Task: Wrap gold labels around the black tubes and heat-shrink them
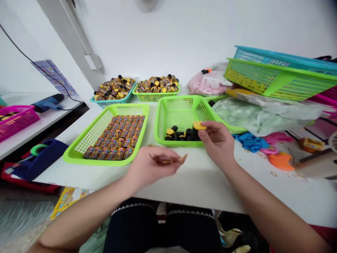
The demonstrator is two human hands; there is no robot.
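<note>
My right hand pinches a small black canister with a yellow lid by its lid, above the near right part of a green basket. Several black canisters, some with yellow lids, lie in that basket. In front of it, my left hand is closed around thin brown-and-yellow pieces that look like printed labels; most of them are hidden by my fingers. To its left, a second green basket holds rows of canisters with printed wraps.
Behind stand a blue basket and a green basket heaped with wrapped canisters. Stacked baskets and a plastic bag crowd the right side. A blue tape dispenser sits at the left table edge. Deflated balloons lie right.
</note>
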